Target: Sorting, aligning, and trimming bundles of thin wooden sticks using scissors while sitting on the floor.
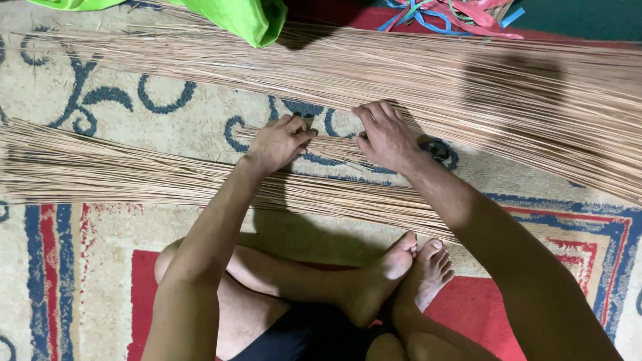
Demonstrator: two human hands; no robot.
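A small bunch of thin tan plant-fibre sticks (334, 146) lies across the patterned beige, blue and red carpet (100, 267), roughly at its middle, between two far larger spreads of the same material. The left hand (277, 142) presses on the bunch's left end with fingers curled together, thumb and fingertips pinching a few sticks. The right hand (384, 137) rests on the bunch's right part, fingers spread slightly and bent down onto the sticks, gripping some of them (how many, I cannot tell).

Nearer the person, a long flat layer of sticks (120, 175) runs from the carpet's left edge toward the right, passing under both forearms. Farther off, a wide fan of sticks (481, 93) stretches across the whole carpet, widening toward the right edge. At the far edge sits a bright green plastic bag (247, 19), its contents hidden, and toward the far right corner a woven basket holding pink and blue ribbons (461, 15).

The person's crossed bare feet (408, 271) rest on the red part of the carpet, just near the closer layer. Bare carpet shows between the two spreads on the left.
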